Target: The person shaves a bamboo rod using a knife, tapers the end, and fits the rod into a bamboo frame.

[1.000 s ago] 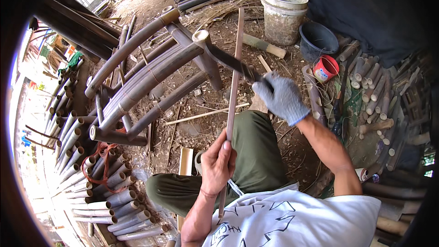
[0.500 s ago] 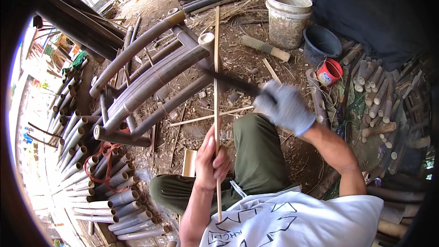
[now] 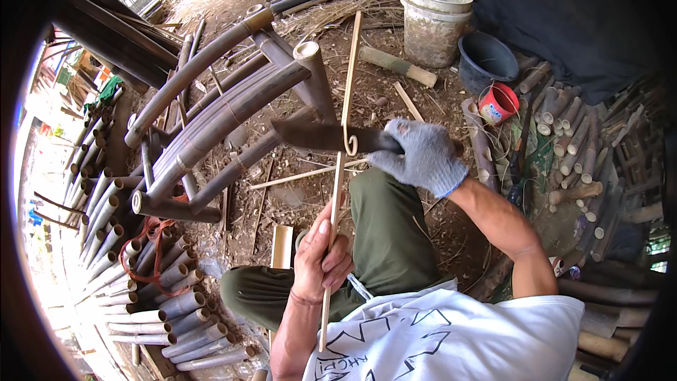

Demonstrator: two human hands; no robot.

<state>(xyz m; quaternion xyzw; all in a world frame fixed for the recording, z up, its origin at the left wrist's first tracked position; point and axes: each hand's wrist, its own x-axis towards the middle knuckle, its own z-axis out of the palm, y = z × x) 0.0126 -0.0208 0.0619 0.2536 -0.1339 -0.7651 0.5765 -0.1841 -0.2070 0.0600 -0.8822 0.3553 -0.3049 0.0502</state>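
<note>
A long thin bamboo strip stands nearly lengthwise before me. My left hand, bare, is closed around its lower part. My right hand, in a grey glove, grips the handle of a machete, whose dark broad blade points left across the strip. Where blade and strip meet, a pale shaving curls up. The fingers of my right hand are wrapped round the handle, which the glove partly hides.
A bamboo frame stands at the left, above bundled cut bamboo poles. A white bucket, a black bucket and a red pail sit at the far right. More bamboo pieces are stacked on the right. Shavings litter the dirt floor.
The machete has come nearer, down along the strip, and a curled shaving now shows at its blade. The strip's far end has tilted rightward. My left hand keeps its hold.
</note>
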